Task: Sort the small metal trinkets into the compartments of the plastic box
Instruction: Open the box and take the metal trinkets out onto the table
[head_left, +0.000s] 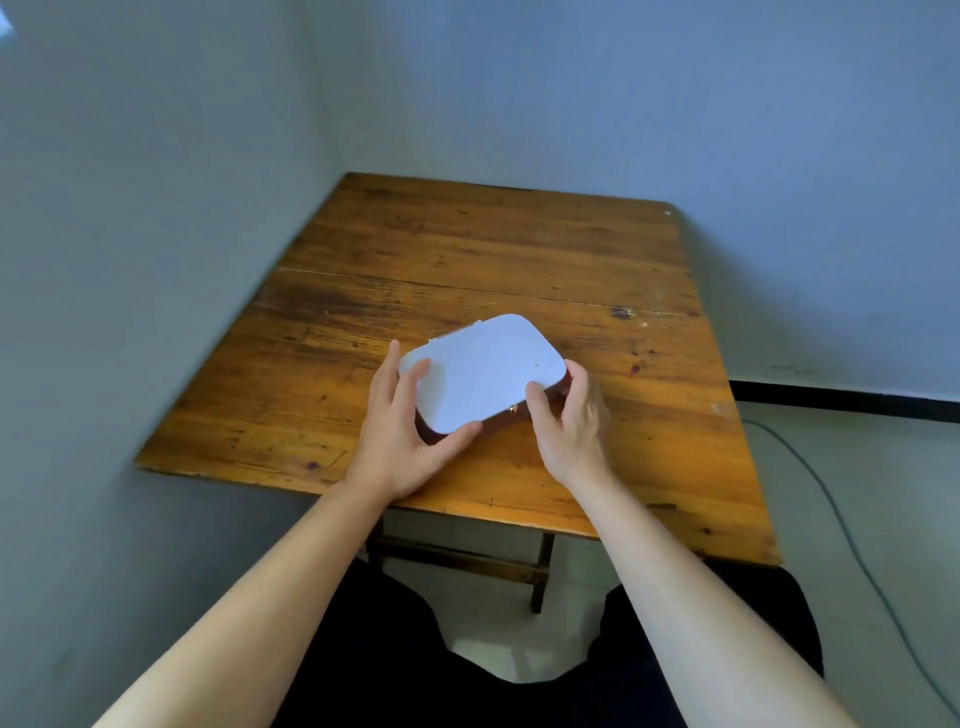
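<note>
A flat plastic box (483, 371) with rounded corners lies on the wooden table (467, 249), its lid closed and glaring pale blue-white, its side dark with a small gold clasp (513, 409) at the front. My left hand (397, 431) grips the box's left and near-left edge, thumb on the front corner. My right hand (569, 418) holds the right front corner, fingers curled over the rim. No trinkets are visible; the box's inside is hidden.
The table stands in a corner, with a grey wall on the left and a blue wall behind. A dark cable (841, 525) runs across the floor to the right. My dark-clothed legs (395, 649) are under the near edge.
</note>
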